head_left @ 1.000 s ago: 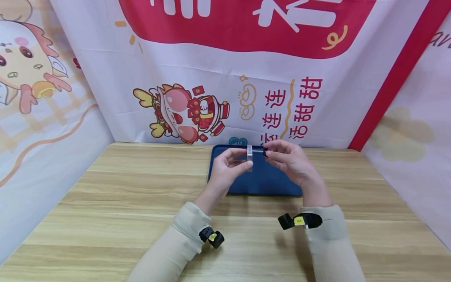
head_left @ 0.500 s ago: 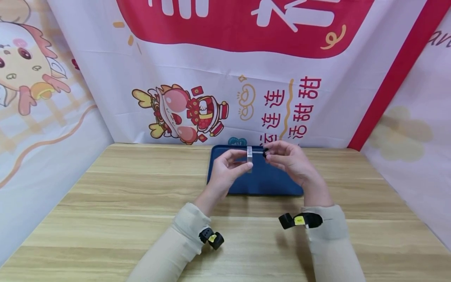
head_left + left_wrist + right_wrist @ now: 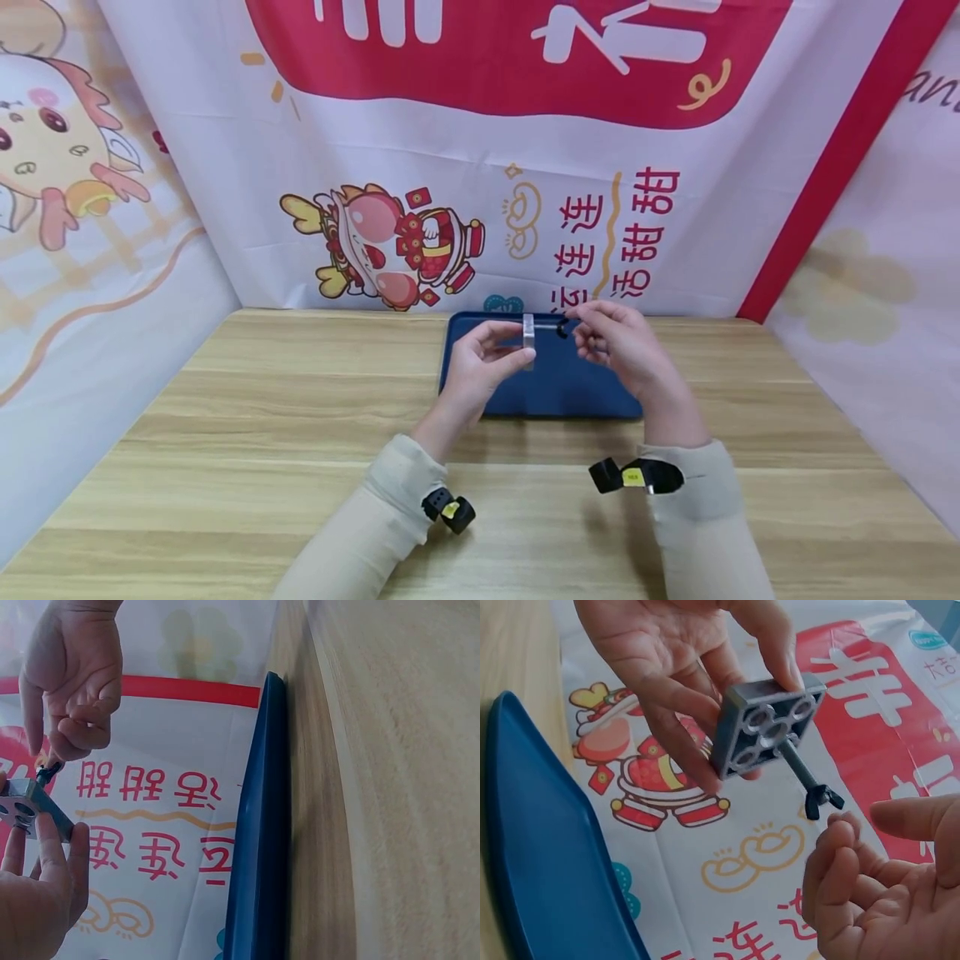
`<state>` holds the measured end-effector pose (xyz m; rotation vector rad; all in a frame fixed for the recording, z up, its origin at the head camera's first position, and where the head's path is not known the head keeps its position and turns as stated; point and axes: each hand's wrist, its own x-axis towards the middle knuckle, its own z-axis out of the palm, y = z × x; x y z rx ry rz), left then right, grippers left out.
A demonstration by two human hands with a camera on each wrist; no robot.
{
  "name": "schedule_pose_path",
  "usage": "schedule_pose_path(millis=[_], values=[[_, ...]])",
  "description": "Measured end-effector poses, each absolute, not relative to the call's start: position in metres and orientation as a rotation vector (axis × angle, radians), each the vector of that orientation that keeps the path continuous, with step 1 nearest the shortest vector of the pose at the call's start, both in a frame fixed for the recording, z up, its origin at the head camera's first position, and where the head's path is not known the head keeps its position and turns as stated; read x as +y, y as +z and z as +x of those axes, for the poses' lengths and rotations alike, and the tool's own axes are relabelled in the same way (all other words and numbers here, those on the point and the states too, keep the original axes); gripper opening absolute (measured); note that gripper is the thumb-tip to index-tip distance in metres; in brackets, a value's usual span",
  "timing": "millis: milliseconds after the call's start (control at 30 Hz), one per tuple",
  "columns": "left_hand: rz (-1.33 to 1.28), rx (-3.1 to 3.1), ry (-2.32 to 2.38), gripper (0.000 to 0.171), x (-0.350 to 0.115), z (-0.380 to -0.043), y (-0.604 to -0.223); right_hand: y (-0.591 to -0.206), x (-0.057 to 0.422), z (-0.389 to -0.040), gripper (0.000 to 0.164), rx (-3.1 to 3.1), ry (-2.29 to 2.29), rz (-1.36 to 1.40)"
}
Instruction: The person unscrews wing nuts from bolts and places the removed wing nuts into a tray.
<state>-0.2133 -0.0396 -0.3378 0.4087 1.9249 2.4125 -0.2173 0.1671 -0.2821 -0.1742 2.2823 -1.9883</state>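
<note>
My left hand grips a small square grey metal block between thumb and fingers, raised over the blue tray. Round holes show in the block's face. From one of them a wing bolt sticks out, its black wings pointing toward my right hand. That hand pinches nothing: in the right wrist view its thumb stands apart from the loosely curled fingers, just short of the wings. In the left wrist view, the block sits in the left fingers and the right forefinger points down beside the black wings.
The blue tray lies at the back of the wooden table, against a printed white cloth that hangs behind. More printed cloth hangs at the left and right sides. A black strap with a camera is on each sleeve.
My right fingers have let go of the wing bolt; thumb and forefinger have parted from its wings. The left hand keeps its hold on the block, nearly still.
</note>
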Motion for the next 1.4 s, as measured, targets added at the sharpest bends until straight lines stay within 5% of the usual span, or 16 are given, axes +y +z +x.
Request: schedule_pose_path(millis=[900, 1400], values=[[0.446, 1.953, 2.407, 0.035, -0.041, -0.210, -0.333, -0.291, 0.163, -0.223, 0.004, 2.179, -2.076, -0.313], [0.441, 1.930, 2.421, 0.034, -0.041, -0.210, -0.334, -0.295, 0.168, -0.225, 0.028, 2.444, -1.850, -0.495]])
